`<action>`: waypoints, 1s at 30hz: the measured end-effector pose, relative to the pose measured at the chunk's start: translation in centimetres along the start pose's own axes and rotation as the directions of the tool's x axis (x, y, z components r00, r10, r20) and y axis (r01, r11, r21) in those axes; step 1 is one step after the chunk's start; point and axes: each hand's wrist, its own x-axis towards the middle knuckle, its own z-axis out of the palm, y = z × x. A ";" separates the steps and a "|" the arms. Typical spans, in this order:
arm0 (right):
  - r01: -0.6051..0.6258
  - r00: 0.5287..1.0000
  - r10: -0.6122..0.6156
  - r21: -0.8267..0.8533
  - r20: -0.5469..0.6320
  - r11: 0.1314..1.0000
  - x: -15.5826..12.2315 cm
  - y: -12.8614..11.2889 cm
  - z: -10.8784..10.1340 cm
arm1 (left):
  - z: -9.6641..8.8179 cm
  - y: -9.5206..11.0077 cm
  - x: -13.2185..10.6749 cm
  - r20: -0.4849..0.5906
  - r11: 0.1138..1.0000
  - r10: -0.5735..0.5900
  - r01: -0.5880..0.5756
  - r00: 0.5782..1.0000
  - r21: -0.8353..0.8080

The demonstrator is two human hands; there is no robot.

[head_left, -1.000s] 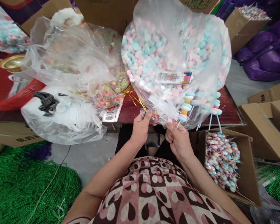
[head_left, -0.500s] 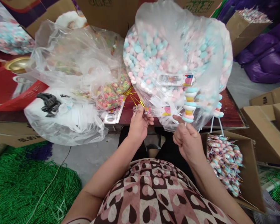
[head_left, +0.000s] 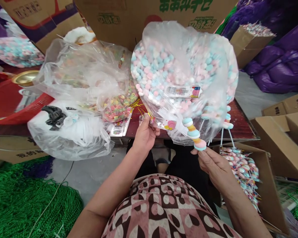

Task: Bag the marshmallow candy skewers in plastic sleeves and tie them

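Note:
Between the thumb and fingers of my left hand (head_left: 147, 135) is one end of a small clear printed wrapper bag (head_left: 165, 124), which stretches to the right. My right hand (head_left: 213, 163) pinches the lower end of a marshmallow skewer (head_left: 194, 134), stacked with blue, white, pink and orange pieces and tilted up to the left. The wrapper's far end lies just left of the skewer's tip, apart from it. Behind both hands stands a large clear bag of pastel marshmallows (head_left: 159, 62). Gold twist ties (head_left: 138, 107) lie beyond my left hand.
A bag of ring candies (head_left: 116, 109) and a white plastic bag (head_left: 81, 129) sit on the left of the red table (head_left: 243, 122). A red basket (head_left: 32, 109) is farther left. At the lower right, a cardboard box (head_left: 268, 185) holds many wrapped skewers.
My right hand has moved right and down toward me, and the skewer has gone from upright to leaning left. My left hand still holds the wrapper, and the view has tipped up slightly.

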 end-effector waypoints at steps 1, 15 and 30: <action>0.008 1.000 -0.008 -0.012 -0.006 1.000 0.0 0.0 -0.2 | 0.0 0.0 0.0 0.005 1.000 0.007 -0.007 1.000 0.014; 0.156 0.967 -0.078 0.320 -0.242 0.934 2.9 -2.4 5.0 | 0.7 -2.1 -1.3 0.065 0.981 0.055 -0.066 0.996 0.184; 0.319 0.902 -0.320 -0.054 -0.291 0.946 4.1 0.1 4.8 | 0.1 -1.7 -1.0 -0.006 0.969 0.106 -0.102 0.994 0.225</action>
